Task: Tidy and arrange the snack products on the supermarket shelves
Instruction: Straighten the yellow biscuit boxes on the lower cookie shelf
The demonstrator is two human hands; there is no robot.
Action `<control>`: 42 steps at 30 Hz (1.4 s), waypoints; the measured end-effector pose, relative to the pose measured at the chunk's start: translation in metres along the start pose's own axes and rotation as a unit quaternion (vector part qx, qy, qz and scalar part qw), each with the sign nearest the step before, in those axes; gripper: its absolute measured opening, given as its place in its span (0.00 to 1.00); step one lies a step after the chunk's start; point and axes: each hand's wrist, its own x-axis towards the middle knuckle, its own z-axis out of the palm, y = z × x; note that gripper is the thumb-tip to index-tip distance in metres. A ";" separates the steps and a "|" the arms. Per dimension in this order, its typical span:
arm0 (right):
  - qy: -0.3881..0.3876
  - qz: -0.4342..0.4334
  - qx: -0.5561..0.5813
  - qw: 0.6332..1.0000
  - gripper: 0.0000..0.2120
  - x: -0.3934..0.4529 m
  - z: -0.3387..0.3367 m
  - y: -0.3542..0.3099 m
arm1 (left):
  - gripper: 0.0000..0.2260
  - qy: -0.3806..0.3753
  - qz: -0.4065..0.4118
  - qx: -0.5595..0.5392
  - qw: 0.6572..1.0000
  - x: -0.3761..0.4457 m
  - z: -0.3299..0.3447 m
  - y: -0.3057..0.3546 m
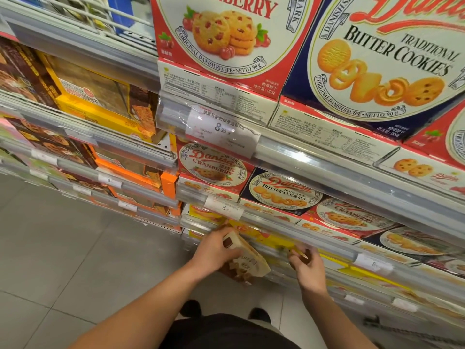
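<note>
Two bare hands work at a low shelf of the snack rack, well below the price tag (222,128) marked 8.90 that serves as the landmark on the upper shelf rail. The left hand (217,250) is closed around a beige snack box (247,259) printed with brown squares, fingers wrapped over its upper end; the box is tilted, its lower end pointing away from the rack toward the floor (63,248). It sits just in front of the low shelf's edge, straight down from the price tag. The right hand (308,267), lower and to the right of the tag, has its fingers curled and pinched on something small and brownish at the rail of the low shelf; what that thing is cannot be told. Yellow packs (274,240) lie on the shelf between the two hands, behind the rail. Directly under the price tag stands a red Danisa cranberry box (214,165), and beside it to the right a dark blue butter cookies box (285,191). Above the tag stand larger cranberry and butter cookie boxes. Left of the tag, orange and yellow boxes (100,96) fill the neighbouring shelves.
</note>
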 end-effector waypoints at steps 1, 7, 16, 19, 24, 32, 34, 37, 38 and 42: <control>-0.001 0.001 0.005 1.000 0.18 -0.001 0.000 0.001 | 0.17 0.001 -0.004 0.005 1.000 0.003 -0.001 0.002; -0.011 0.007 0.022 1.000 0.22 -0.001 0.002 0.002 | 0.17 0.000 -0.016 0.038 0.999 0.005 -0.001 0.001; -0.060 0.030 0.049 0.997 0.20 0.003 -0.008 0.000 | 0.19 -0.002 -0.012 0.028 1.000 0.004 0.001 0.004; -0.088 0.028 0.066 0.994 0.23 0.001 -0.014 0.000 | 0.19 0.001 -0.014 0.029 0.999 0.003 -0.001 0.006; -0.098 0.009 0.007 0.995 0.24 -0.011 -0.022 0.001 | 0.16 0.031 -0.026 -0.031 0.999 -0.009 0.000 0.007; -0.127 0.072 -0.028 0.989 0.28 -0.053 -0.044 0.041 | 0.13 -0.075 -0.102 -0.181 0.975 -0.023 0.018 0.011; -0.124 0.088 0.003 0.988 0.26 -0.061 -0.050 0.049 | 0.14 -0.102 -0.115 -0.211 0.965 -0.026 0.023 0.018; -0.096 0.115 0.064 0.987 0.23 -0.070 -0.060 0.055 | 0.12 -0.124 -0.141 -0.242 0.952 -0.031 0.032 0.025; -0.085 0.118 0.077 0.986 0.21 -0.073 -0.063 0.055 | 0.12 -0.125 -0.148 -0.246 0.950 -0.032 0.033 0.028; -0.083 0.107 0.086 0.987 0.15 -0.086 -0.077 0.054 | 0.15 -0.125 -0.165 -0.257 0.944 -0.038 0.042 0.039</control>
